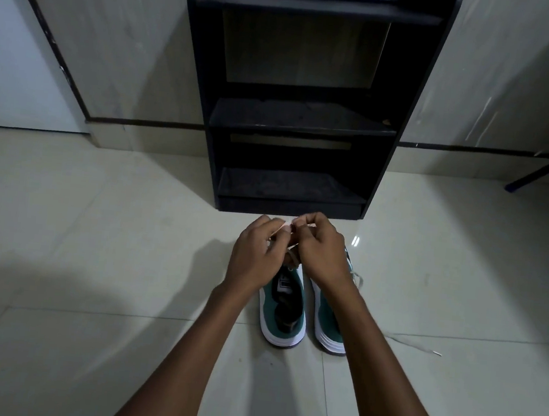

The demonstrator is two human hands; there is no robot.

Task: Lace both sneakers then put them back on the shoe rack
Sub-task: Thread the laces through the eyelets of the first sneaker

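Two green-and-white sneakers stand side by side on the floor tiles, heels toward me. Over the front of the left sneaker (281,312) my left hand (257,254) and my right hand (321,251) meet, each pinching the pale lace (286,225) between fingertips. The hands hide the sneaker's eyelets and toe. My right forearm covers part of the right sneaker (327,320); its loose lace (416,345) trails over the floor to the right. The black shoe rack (295,119) stands just beyond the hands, against the wall.
The rack's shelves hold nothing. A dark slanted furniture leg (545,172) with a blue foot stands at the right by the wall. Pale glossy floor tiles (97,224) spread to both sides. A door frame is at the far left.
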